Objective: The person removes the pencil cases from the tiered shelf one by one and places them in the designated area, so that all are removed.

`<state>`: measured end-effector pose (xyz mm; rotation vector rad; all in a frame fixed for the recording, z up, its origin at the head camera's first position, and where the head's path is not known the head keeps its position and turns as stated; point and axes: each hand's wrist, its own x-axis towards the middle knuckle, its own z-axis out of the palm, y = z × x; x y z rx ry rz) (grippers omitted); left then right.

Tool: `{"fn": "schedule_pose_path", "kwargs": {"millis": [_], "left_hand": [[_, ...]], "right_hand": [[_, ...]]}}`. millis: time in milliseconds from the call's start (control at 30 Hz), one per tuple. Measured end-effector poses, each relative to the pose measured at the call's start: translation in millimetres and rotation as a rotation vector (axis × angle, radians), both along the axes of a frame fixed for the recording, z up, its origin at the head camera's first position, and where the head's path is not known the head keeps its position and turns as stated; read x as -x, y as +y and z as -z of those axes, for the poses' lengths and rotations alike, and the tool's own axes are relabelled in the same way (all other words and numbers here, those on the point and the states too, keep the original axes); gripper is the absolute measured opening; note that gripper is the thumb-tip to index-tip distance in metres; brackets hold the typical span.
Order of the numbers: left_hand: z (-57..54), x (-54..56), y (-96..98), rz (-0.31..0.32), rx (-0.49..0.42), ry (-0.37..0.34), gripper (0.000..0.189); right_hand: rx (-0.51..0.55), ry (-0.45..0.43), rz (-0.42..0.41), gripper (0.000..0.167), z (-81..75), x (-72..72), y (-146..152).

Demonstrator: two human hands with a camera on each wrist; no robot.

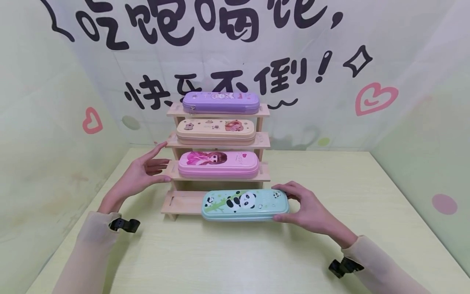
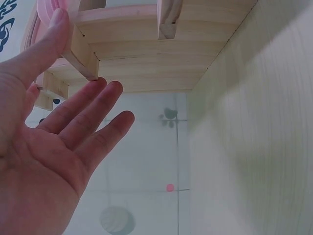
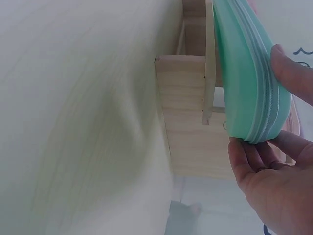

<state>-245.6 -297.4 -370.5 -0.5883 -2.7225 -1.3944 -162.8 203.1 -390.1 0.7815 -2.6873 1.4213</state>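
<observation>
A mint-green pencil case (image 1: 245, 205) with pandas overlaps the lowest shelf of a wooden stepped rack (image 1: 182, 203), jutting past its right end. My right hand (image 1: 306, 206) grips the case's right end, thumb at the front and fingers behind and beneath; its zipper side shows in the right wrist view. At the rack's left side, my left hand (image 1: 137, 173) has its thumb at the third shelf's edge and its index fingertip at the shelf above. In the left wrist view its other fingers (image 2: 100, 122) stretch out beside the rack's wooden end.
Higher shelves carry a pink pencil case (image 1: 218, 165) with a doll picture, a cream case (image 1: 216, 132), and a purple case (image 1: 221, 103) on top. The rack stands on a pale wooden table (image 1: 220, 261). Behind hangs a white sheet (image 1: 315, 118) with black lettering.
</observation>
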Motion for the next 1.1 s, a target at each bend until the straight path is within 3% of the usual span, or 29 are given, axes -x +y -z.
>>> {"fn": "schedule_pose_path", "kwargs": {"millis": [467,1100], "left_hand": [[-1.6,-3.4,2.3,-0.008,-0.015,-0.016,0.108],[-2.9,-2.7,2.7,0.001,-0.031,-0.017,0.108]], "right_hand": [[0.024,0.016,-0.001,0.066,-3.6,-10.4,34],[0.103,0.074,-0.099,0.072,-15.8,-22.9,95]]}}
